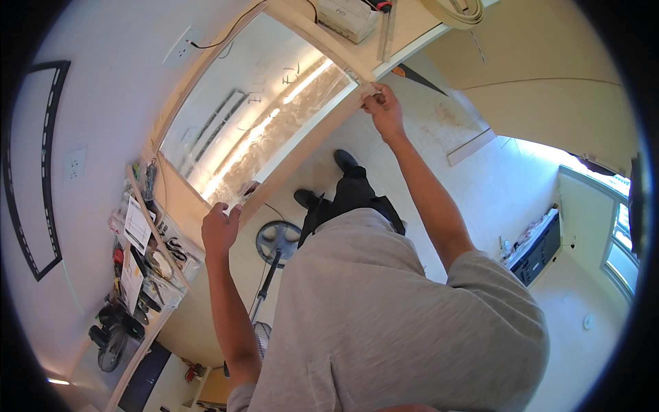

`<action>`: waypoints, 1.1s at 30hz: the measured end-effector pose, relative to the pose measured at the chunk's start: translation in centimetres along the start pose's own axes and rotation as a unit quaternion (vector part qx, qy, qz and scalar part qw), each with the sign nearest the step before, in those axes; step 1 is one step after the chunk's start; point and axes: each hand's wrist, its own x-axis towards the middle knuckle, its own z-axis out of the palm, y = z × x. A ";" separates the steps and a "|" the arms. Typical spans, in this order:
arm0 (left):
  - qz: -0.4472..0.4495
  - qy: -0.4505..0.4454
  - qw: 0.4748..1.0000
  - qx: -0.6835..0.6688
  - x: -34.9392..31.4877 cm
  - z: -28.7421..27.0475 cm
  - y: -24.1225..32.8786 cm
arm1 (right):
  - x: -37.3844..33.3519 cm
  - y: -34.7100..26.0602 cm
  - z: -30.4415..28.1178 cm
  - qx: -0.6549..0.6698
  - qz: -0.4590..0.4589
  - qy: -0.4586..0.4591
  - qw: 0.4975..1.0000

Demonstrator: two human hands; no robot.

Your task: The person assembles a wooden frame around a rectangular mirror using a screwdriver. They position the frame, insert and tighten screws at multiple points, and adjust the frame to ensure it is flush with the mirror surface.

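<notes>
A large mirror panel [226, 117] lies on a pale wooden bench, with dark handwritten marks on its face and a bright light reflected in it. Along its near side runs a long pale edge strip [305, 144]. My left hand [221, 226] has its fingers closed at the near left end of this strip. At the right end my right hand [384, 112] pinches the strip between thumb and bent fingers. Whether the strip is loose or fixed to the bench cannot be made out. The fingertips of both hands are partly hidden.
A white box [349, 17], a metal ruler [388, 34] and a coiled cream band [456, 10] lie on the bench's far right. A handsaw [420, 77] shows below them. Left is a tool-cluttered shelf [147, 268]; a round stand base [278, 239] is by my feet.
</notes>
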 end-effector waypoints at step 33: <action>-0.004 -0.037 0.996 -0.085 -0.2 0.3 -2.1 | -1.1 1.6 2.3 0.275 0.021 0.045 0.960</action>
